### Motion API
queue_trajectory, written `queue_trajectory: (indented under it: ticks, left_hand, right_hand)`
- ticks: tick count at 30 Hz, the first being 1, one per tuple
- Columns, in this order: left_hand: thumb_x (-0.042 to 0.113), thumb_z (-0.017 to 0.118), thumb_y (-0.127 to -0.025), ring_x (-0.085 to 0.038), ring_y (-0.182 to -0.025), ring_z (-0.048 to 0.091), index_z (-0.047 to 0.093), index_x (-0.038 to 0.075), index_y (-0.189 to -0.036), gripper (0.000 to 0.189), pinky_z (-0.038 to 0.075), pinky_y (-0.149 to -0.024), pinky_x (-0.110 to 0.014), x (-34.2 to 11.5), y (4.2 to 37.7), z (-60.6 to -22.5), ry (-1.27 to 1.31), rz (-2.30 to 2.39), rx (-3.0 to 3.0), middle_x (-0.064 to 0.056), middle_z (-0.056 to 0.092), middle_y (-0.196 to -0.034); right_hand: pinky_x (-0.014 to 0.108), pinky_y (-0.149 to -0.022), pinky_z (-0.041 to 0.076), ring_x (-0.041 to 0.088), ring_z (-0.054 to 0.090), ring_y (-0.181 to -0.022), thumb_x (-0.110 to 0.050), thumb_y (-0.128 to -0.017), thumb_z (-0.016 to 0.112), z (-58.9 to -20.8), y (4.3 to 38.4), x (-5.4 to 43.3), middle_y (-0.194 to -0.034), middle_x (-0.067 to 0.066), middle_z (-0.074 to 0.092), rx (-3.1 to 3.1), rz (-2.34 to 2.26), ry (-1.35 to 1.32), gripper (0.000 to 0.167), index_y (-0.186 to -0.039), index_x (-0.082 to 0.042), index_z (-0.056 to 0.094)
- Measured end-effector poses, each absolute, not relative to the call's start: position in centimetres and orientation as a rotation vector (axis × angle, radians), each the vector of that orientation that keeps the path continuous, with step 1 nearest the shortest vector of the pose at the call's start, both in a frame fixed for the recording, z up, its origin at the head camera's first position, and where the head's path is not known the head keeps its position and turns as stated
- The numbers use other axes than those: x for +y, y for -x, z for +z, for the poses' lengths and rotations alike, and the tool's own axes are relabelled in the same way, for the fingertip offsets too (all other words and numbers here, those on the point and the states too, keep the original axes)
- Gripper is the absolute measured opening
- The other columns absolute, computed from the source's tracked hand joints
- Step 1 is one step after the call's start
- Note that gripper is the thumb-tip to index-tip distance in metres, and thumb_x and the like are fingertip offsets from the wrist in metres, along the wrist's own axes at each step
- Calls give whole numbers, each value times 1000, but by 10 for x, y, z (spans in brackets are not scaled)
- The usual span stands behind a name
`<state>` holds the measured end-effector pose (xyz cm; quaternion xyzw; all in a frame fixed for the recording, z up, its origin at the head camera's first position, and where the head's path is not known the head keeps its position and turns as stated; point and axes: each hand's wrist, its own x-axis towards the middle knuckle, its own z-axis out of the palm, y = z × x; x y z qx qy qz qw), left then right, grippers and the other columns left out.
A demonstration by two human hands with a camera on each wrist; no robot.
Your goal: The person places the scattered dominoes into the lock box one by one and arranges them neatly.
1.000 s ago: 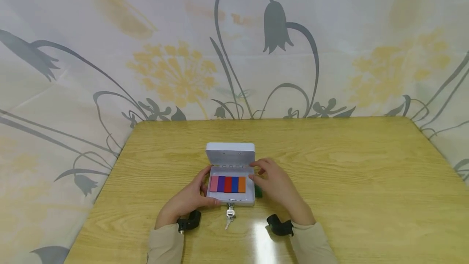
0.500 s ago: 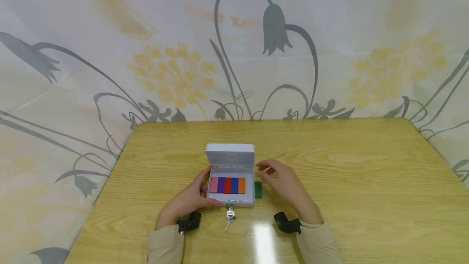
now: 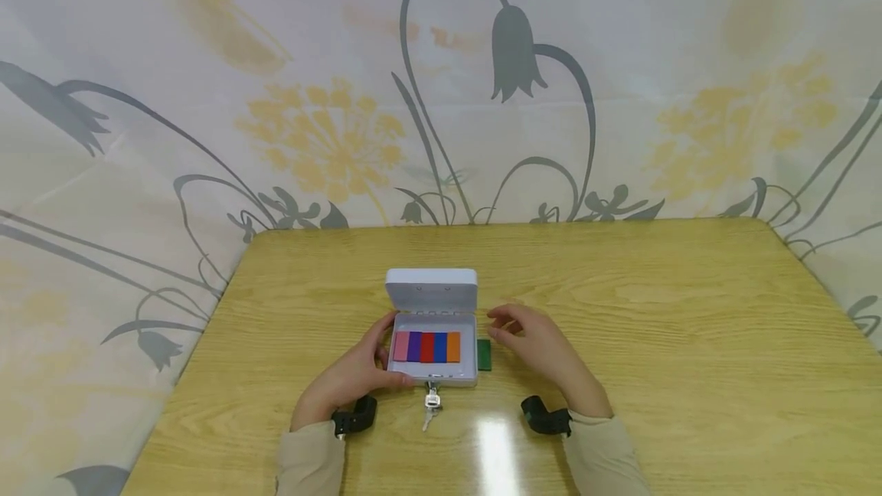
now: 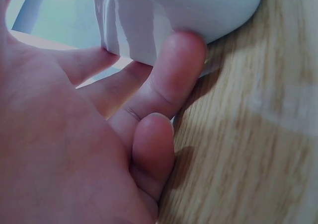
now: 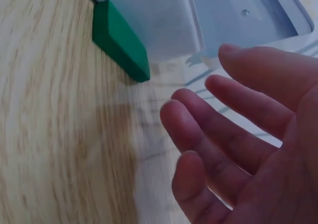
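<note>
A small white metal cash box [image 3: 470, 373] stands on the table with its lid [image 3: 432, 277] raised. Inside it lies a row of coloured blocks [image 3: 428, 347]: pink, purple, red, blue and orange. My left hand [image 3: 358, 370] holds the box by its left side, thumb at the front corner and index finger near the back; bent fingertips [image 4: 181, 60] press its wall in the left wrist view. A green block [image 3: 485, 355] lies against the outer right wall. My right hand [image 3: 540, 343] hovers right of that block, fingers loosely bent and holding nothing.
Keys [image 3: 431, 406] hang from the lock at the box's front. A wood-grain table [image 3: 661, 312] reaches back to a flower-patterned cloth [image 3: 441, 98]. Black wrist mounts [image 3: 547, 416] sit at both sleeves.
My right hand has left the box's right edge and moved a little to the right, uncovering the green block. My left hand has stayed on the box.
</note>
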<state>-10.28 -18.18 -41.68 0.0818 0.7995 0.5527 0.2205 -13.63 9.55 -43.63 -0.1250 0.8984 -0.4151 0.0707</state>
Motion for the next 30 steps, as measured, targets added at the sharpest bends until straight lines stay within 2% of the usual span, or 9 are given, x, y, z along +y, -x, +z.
queue_trajectory:
  ticks: [4, 11, 19, 22, 26, 30]
  left_hand:
    - [15, 77, -69, -22, -80, 48, 10, 10, -143, 101, 42, -67, -30, -182, 101, -418, -234, 1505, 2225, -17, 53, -92]
    - [13, 77, -69, -22, -82, 49, 7, 9, -143, 102, 43, -68, -31, -183, 104, -422, -227, 1525, 2202, -18, 53, -95]
    - [25, 80, -65, -23, -87, 50, 9, 21, -144, 106, 43, -72, -33, -191, 113, -447, -239, 1511, 2231, -12, 54, -100]
    - [26, 80, -65, -22, -86, 49, 10, 20, -143, 106, 42, -72, -33, -191, 111, -444, -228, 1497, 2247, -12, 54, -100]
    - [19, 79, -67, -23, -85, 49, 10, 15, -144, 103, 42, -71, -32, -186, 107, -431, -215, 1503, 2243, -14, 54, -98]
    - [18, 79, -68, -24, -85, 48, 10, 14, -144, 103, 42, -70, -32, -185, 107, -429, -218, 1502, 2244, -15, 53, -98]
  right_hand:
    - [36, -80, 43, 13, 56, -89, -26, -85, 62, -441, 133, 102, -98, -4, 60, 2653, -1261, 389, 31, -113, -13, 59]
    - [34, -77, 43, 11, 54, -85, -21, -82, 65, -446, 132, 106, -99, -1, 60, 2601, -1262, 451, 35, -115, -12, 58]
    - [32, -69, 41, 14, 49, -80, -22, -76, 71, -444, 132, 103, -100, 1, 57, 2567, -1218, 489, 44, -115, -10, 57]
    - [31, -66, 39, 14, 46, -78, -25, -74, 72, -445, 131, 100, -97, -1, 53, 2581, -1166, 485, 44, -114, -13, 58]
    - [31, -65, 38, 13, 44, -78, -29, -70, 75, -447, 131, 97, -93, -2, 49, 2613, -1101, 484, 47, -113, -17, 59]
    - [30, -66, 38, 13, 43, -78, -31, -68, 77, -448, 131, 94, -94, -1, 47, 2669, -1013, 523, 51, -113, -17, 59]
